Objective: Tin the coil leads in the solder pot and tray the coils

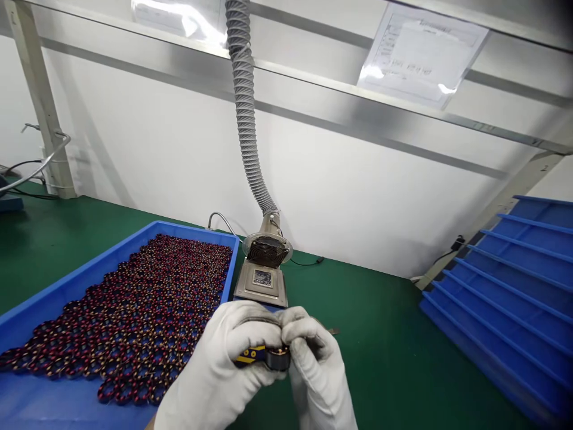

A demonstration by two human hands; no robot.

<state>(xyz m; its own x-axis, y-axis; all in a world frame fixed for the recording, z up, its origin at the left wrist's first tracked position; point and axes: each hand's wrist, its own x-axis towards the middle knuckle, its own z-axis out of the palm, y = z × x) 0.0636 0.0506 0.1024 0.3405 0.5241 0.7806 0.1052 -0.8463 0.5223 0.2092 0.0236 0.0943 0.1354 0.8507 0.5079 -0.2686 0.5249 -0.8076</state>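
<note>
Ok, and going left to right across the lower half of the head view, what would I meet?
Blue tray holding many small rings → white-gloved left hand → small round black part → white-gloved right hand → stack of blue trays.

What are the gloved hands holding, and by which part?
The left hand holds a partly yellow object from above and below. The right hand has fingers at the right edge of the round black part beside it; whether they pinch it is unclear.

Left hand (228, 365) curled, right hand (316, 365) fingers bent, both gloved
</note>
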